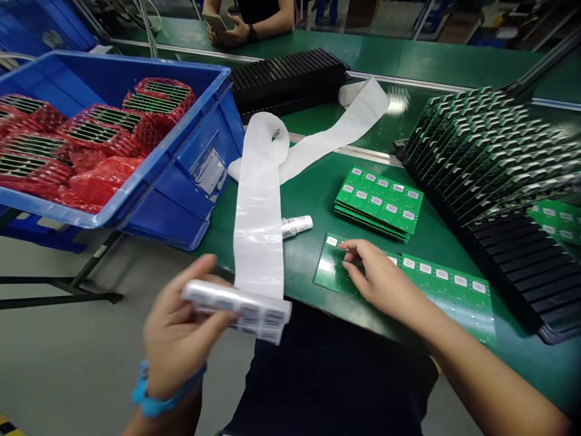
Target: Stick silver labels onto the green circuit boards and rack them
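I'm gripping the roll of barcode labels (236, 309) firmly in my left hand (184, 333), the bare backing strip (258, 218) rising from it past my fingers. My right hand (376, 275) is open — fingertips (347, 247) resting lightly on the green circuit board (447, 290) — with a stack of boards (379, 200) just beyond them.

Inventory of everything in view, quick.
crate: 1, blue, left
red-wrapped parts: several, red, in crate
bench: 1, green, ahead
label strip: 1, white, across bench
tube: 1, white, on bench
board stack: 1, green, on bench
loose board: 1, green, bench front
loaded rack: 1, black, right, holding green boards
far rack: 1, black, behind crate
co-worker's hands: 2, far side, with phone
label roll: 1, white, in left hand
wristband: 1, blue, left wrist
left hand: 1, holding roll
right hand: 1, on loose board
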The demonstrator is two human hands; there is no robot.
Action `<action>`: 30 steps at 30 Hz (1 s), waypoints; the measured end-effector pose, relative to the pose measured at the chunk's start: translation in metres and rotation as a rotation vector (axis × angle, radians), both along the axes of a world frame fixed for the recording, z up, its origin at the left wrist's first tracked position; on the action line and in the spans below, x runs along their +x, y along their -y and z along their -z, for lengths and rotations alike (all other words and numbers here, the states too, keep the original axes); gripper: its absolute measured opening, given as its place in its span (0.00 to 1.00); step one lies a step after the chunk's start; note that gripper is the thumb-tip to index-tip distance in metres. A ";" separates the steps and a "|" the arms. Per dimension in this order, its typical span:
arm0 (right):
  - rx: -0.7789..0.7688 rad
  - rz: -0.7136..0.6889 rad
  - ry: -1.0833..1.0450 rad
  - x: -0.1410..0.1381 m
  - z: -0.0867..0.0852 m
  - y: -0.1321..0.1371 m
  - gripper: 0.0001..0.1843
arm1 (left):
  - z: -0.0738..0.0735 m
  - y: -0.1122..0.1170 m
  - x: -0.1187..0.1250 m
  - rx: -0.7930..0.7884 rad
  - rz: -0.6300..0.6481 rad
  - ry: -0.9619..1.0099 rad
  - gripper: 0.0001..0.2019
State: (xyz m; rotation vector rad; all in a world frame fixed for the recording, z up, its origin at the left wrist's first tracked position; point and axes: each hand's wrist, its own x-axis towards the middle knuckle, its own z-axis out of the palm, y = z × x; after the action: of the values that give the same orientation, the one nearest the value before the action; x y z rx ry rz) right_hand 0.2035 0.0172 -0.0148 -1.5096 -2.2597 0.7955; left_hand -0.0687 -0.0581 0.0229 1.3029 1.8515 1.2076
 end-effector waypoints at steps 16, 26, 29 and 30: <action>0.195 -0.096 0.174 -0.004 0.022 0.014 0.11 | 0.037 -0.018 0.058 -0.401 0.490 0.391 0.13; -0.055 -0.014 -0.350 -0.011 -0.004 0.032 0.06 | 0.043 -0.017 0.064 -0.255 0.549 0.315 0.14; -0.222 0.037 -0.410 -0.015 -0.011 0.031 0.05 | 0.043 -0.020 0.067 -0.134 0.609 0.274 0.11; -0.238 0.053 -0.419 -0.016 -0.012 0.031 0.06 | 0.043 -0.022 0.069 -0.099 0.619 0.260 0.09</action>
State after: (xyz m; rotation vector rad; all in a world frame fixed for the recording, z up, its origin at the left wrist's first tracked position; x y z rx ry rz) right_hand 0.1879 -0.0143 -0.0030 -1.3356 -1.8623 1.2678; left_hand 0.0004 -0.0366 -0.0197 1.4355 1.1775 0.8832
